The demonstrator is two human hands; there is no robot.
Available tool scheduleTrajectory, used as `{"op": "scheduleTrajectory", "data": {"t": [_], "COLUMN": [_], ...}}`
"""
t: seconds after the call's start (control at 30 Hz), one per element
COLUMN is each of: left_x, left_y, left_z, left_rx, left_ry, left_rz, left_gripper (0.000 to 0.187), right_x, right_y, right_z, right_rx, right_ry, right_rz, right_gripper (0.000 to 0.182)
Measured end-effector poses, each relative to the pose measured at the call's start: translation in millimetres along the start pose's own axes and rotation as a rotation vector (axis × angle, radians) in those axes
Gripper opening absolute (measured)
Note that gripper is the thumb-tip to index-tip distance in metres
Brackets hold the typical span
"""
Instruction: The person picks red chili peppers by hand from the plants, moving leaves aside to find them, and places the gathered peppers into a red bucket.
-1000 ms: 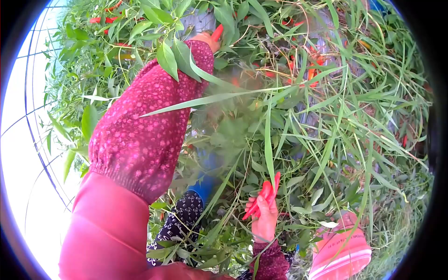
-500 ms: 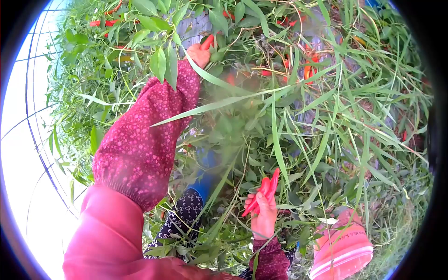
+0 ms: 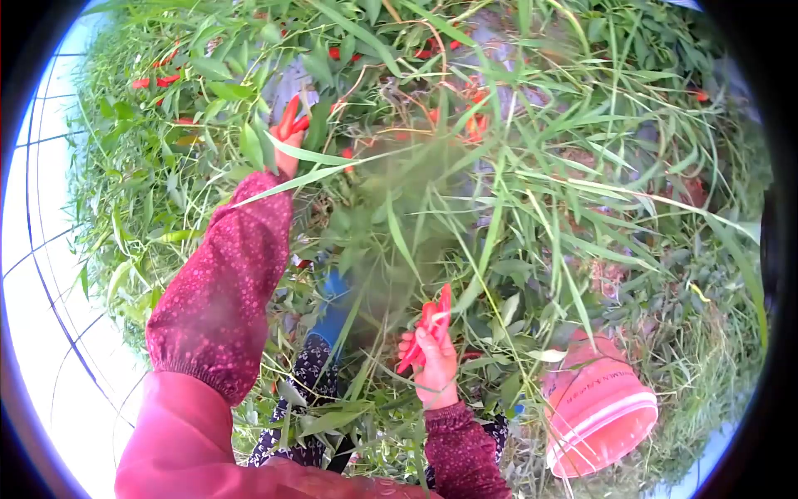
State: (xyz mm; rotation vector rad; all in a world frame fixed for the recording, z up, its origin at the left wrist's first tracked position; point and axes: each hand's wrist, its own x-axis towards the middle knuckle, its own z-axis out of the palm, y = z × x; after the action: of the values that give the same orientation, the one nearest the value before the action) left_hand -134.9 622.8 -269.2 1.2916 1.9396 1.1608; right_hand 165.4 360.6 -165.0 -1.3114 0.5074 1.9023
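Note:
My left hand, at the end of a flowered red sleeve, is closed on red peppers among the leaves at the upper left. Lower down, near the middle, my right hand holds several long red peppers, pressed between thumb and fingers. Green foliage surrounds both hands, and a grass blade crosses in front of the left wrist. More red peppers hang on the plants at the upper middle.
A pink bucket lies tilted at the lower right, its mouth toward me. Long grass blades cross the plants on the right. A blue boot and patterned trousers show below. Wire mesh runs along the left edge.
The view has shifted, and both hands appear farther left. More red pepper now shows in my left hand, which sits slightly lower. My right hand still grips its peppers.

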Motion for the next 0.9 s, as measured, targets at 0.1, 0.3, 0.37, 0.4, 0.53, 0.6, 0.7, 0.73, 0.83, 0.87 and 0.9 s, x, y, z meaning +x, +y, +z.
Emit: {"op": "scheduleTrajectory", "data": {"t": [0.1,0.3,0.37,0.4,0.53,0.6,0.7,0.73,0.83,0.87,0.9], "left_x": [-17,-24,-33,-38,-61,-85,-141,-175,-268,-303,-328], "left_y": [-7,-43,-7,23,91,123,168,212,260,285,322], "left_z": [-17,-95,-102,-116,-88,-71,-49,-29,6,23,42], "left_rx": [0.113,0.351,0.664,0.707,0.621,0.567,0.605,0.625,0.2,0.136,0.129], "left_ry": [0.101,-0.072,-0.092,-0.099,-0.177,-0.26,-0.497,-0.637,-0.999,-1.096,-1.227], "left_rz": [-0.158,-0.074,-0.046,-0.024,-0.003,0.003,0.035,-0.083,-0.242,-0.31,-0.28], "left_gripper": [0.026,0.025,0.026,0.025,0.024,0.026,0.024,0.024,0.029,0.028,0.028], "right_x": [-16,-86,-108,-115,-154,-167,-197,-214,-254,-262,-275], "right_y": [2,-25,-34,-39,-55,-53,-62,-74,-109,-111,-125], "right_z": [-14,-27,-27,-31,-41,-53,-78,-81,-119,-145,-154], "right_rx": [-0.151,-0.149,-0.203,-0.239,-0.202,-0.162,-0.126,-0.062,-0.026,-0.069,-0.028], "right_ry": [-0.042,-0.09,-0.103,-0.116,-0.125,-0.084,0.044,0.104,0.254,0.381,0.468], "right_rz": [-0.026,0.043,-0.039,0.004,-0.028,-0.029,-0.139,-0.234,-0.439,-0.446,-0.47], "right_gripper": [0.037,0.05,0.051,0.058,0.064,0.058,0.041,0.043,0.052,0.053,0.046]}}
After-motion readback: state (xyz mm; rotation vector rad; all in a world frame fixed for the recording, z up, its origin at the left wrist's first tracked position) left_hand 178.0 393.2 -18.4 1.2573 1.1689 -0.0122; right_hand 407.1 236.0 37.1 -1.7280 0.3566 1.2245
